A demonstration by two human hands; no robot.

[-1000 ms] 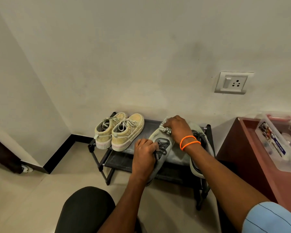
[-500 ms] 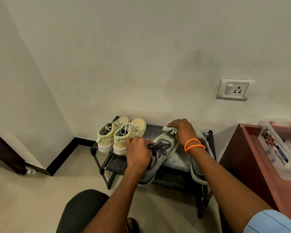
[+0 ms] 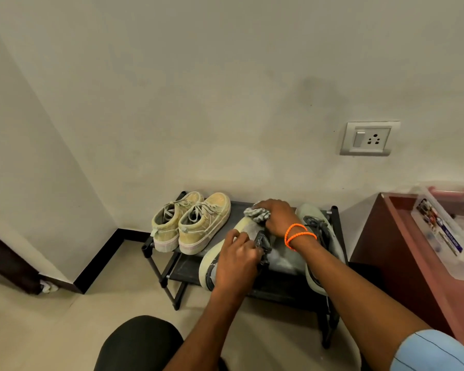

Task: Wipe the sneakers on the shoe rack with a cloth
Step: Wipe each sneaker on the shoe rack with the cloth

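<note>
Sneakers sit on the top shelf of the black shoe rack (image 3: 335, 212) against the wall: at 9 o'clock a yellow-green pair (image 3: 192, 223) stands side by side, toes to the wall. At the centre, the left hand (image 3: 239, 259) has its fingers clenched round the laced middle of a grey sneaker (image 3: 227, 245), tilted on its side. At 1 o'clock from it, the right hand (image 3: 277, 216) grasps a bunched grey cloth (image 3: 256, 214) on that sneaker's toe. Further toward 3 o'clock, the other grey sneaker (image 3: 320, 236) lies beside the right wrist.
</note>
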